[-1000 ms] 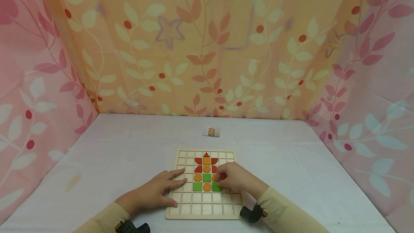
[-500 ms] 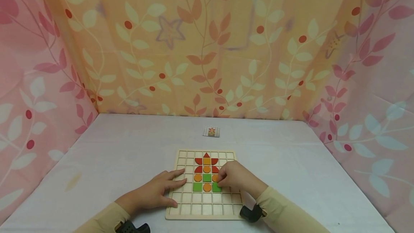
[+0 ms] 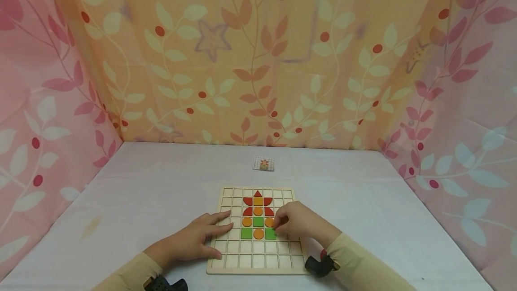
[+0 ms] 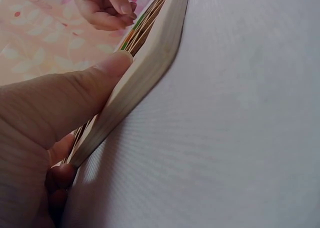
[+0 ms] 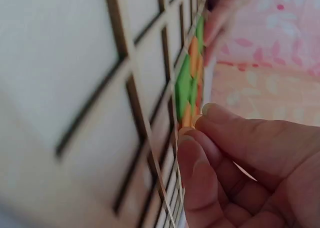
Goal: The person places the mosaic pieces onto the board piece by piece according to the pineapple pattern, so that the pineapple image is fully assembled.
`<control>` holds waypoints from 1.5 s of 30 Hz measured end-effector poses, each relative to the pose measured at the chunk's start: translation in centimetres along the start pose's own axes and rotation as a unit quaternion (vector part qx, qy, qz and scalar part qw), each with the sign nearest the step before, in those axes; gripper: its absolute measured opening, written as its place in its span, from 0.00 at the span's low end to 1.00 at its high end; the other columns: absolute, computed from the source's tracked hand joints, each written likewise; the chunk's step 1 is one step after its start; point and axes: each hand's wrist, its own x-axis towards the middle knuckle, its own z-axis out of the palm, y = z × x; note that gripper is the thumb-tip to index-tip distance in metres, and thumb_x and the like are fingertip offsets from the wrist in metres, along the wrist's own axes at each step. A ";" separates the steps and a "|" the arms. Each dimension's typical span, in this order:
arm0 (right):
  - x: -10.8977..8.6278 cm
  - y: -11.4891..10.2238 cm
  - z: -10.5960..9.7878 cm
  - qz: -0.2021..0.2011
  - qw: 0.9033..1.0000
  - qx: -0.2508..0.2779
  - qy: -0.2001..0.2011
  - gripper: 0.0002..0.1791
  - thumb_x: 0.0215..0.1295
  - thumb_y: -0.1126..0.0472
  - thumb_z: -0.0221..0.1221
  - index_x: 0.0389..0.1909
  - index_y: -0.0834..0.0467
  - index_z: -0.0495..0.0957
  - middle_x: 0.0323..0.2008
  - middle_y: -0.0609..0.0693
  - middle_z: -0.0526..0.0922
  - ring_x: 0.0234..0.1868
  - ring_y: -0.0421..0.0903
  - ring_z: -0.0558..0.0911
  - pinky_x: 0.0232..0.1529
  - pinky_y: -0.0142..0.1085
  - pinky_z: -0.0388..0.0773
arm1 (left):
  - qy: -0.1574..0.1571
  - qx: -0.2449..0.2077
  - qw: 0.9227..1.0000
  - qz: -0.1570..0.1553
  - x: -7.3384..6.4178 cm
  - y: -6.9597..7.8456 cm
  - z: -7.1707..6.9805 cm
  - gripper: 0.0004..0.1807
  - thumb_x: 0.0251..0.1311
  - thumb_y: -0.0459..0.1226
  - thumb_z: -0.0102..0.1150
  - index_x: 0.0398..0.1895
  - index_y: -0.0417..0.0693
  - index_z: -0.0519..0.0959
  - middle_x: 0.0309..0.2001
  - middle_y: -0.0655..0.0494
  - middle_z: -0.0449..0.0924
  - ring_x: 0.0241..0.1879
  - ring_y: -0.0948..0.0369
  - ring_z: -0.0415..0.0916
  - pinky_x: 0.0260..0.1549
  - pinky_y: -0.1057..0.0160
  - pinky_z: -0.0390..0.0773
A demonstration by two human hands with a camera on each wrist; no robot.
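A square wooden grid board (image 3: 258, 270) lies on the white tabletop. Red, orange and green flat pieces form a figure in its cells. My left hand (image 3: 191, 236) rests on the board's left side with fingers spread; in the left wrist view its thumb (image 4: 95, 83) lies over the board's rim. My right hand (image 3: 304, 222) is at the figure's right side, fingers loosely curled. Its fingertips are at the right edge of an orange disc (image 3: 269, 222), which lies flat in its cell above a green square (image 3: 270, 234). In the right wrist view the fingertips partly hide this disc.
Behind the board lies a small card (image 3: 264, 164) printed with a similar coloured figure on a grid. Patterned cloth (image 3: 258, 80) hangs at the back and both sides of the table. Each wrist carries a black device (image 3: 320, 266).
My right hand has drawn slightly right, its fingertips loosening and uncovering more of the orange disc and the red piece above it. The left hand and the board have stayed put.
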 end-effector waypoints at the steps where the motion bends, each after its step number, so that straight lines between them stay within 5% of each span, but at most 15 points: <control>1: -0.2 0.2 -0.3 -0.001 1.000 0.002 -0.002 0.05 0.51 0.63 0.65 0.22 0.50 0.80 0.21 0.37 0.77 0.26 0.37 0.72 0.29 0.31 0.70 | 0.000 0.000 1.000 0.000 0.0 0.0 0.0 0.41 0.44 0.64 0.57 0.65 0.65 0.63 0.71 0.61 0.47 0.59 0.60 0.54 0.56 0.49 0.58; 18: -6.0 4.6 -5.3 0.004 0.999 0.011 -0.031 0.04 0.52 0.64 0.64 0.24 0.53 0.79 0.23 0.39 0.77 0.26 0.38 0.73 0.28 0.32 0.71 | 0.004 0.007 1.000 -0.001 0.0 0.0 0.1 0.41 0.44 0.64 0.56 0.65 0.66 0.63 0.71 0.61 0.47 0.60 0.59 0.54 0.56 0.48 0.59; 27: -8.6 6.5 -4.6 0.002 0.995 0.051 -0.083 0.08 0.46 0.65 0.66 0.27 0.51 0.80 0.28 0.43 0.78 0.30 0.38 0.73 0.28 0.32 0.71 | 0.005 -0.001 1.000 -0.005 0.0 0.1 0.0 0.42 0.43 0.64 0.57 0.65 0.65 0.63 0.71 0.61 0.48 0.60 0.59 0.54 0.56 0.47 0.58; 33: -9.1 7.4 -3.7 -0.022 0.995 0.061 -0.081 0.11 0.44 0.64 0.68 0.28 0.50 0.78 0.28 0.42 0.76 0.30 0.37 0.73 0.29 0.30 0.71 | 0.006 0.001 1.000 -0.003 -0.1 0.0 0.1 0.42 0.43 0.64 0.57 0.65 0.65 0.63 0.71 0.61 0.48 0.61 0.58 0.54 0.56 0.45 0.57; 45: -8.7 7.4 -3.1 -0.052 0.997 -0.015 -0.062 0.14 0.40 0.62 0.70 0.24 0.48 0.73 0.23 0.39 0.71 0.29 0.34 0.69 0.30 0.28 0.67 | 0.006 0.000 1.000 0.004 -0.1 0.0 0.1 0.42 0.44 0.64 0.56 0.65 0.64 0.63 0.71 0.60 0.48 0.61 0.57 0.54 0.56 0.45 0.57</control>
